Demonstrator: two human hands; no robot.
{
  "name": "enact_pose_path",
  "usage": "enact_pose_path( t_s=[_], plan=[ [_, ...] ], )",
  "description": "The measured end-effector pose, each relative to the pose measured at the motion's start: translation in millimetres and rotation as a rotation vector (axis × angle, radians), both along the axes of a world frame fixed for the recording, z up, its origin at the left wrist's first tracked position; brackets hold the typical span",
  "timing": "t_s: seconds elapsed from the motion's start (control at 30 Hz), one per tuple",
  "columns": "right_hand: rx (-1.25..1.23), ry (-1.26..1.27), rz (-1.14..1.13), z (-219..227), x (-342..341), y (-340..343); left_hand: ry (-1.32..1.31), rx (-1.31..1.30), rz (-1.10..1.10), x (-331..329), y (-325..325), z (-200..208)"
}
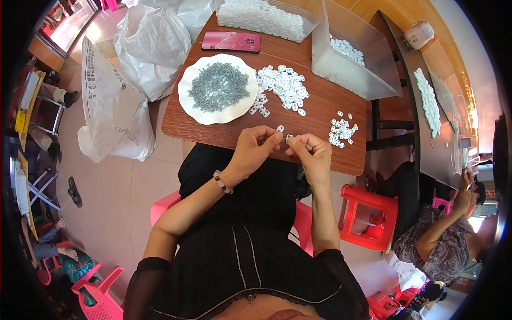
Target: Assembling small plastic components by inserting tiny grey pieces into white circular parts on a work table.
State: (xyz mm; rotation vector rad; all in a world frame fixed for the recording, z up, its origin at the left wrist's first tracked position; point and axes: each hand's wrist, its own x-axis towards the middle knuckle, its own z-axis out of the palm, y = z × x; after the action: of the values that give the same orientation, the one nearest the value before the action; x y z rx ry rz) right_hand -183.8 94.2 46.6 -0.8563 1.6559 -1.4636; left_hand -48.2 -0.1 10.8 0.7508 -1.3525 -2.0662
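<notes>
The left hand (256,149) was pinched narrow on a white piece (280,129), a smooth little oval with holes. The right hand (313,154), just beside it, was closed at the fingertips on a small pale part (289,138), whose exact shape was too small to tell. Both pieces were above the near edge of the brown, wood-grained tabletop (320,114).

A white plate (184,96) with a wavy rim carried a heap of thin grey pins (218,87). Touching its right side spread a pile of glossy white ovals (285,88); a looser, smaller cluster (342,131) was near the right edge. Bare wood lay between the two, leaving open room beyond the fingers.

A shiny pink phone (231,41) rested behind the plate. Two translucent plastic bins, one long (314,24) and one deep (341,74), walled off the far side. Crinkled white sacks (152,48) crowded the floor at left, and a red stool (368,226) stood at right.
</notes>
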Motion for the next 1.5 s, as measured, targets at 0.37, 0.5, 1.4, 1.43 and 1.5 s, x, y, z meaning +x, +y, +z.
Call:
enact_pose_path(
  t_s=[0.37, 0.5, 1.4, 1.43, 1.5],
  plan=[
    [0.016, 0.065, -0.015, 7, -4, 6, 0.027, -0.006, -0.035, -8, 4, 5],
    [0.018, 0.054, -0.026, 8, -3, 8, 0.041, -0.005, -0.015, -9, 5, 5],
    [0.025, 0.091, 0.010, -5, 2, 8, -0.006, -0.106, 0.062, -12, 12, -10],
    [0.029, 0.088, 0.007, -5, 1, 8, -0.016, -0.114, 0.057, -13, 12, -10],
    [0.031, 0.067, 0.011, -11, -2, 9, -0.016, -0.114, 0.057, -13, 13, -9]
  ],
)
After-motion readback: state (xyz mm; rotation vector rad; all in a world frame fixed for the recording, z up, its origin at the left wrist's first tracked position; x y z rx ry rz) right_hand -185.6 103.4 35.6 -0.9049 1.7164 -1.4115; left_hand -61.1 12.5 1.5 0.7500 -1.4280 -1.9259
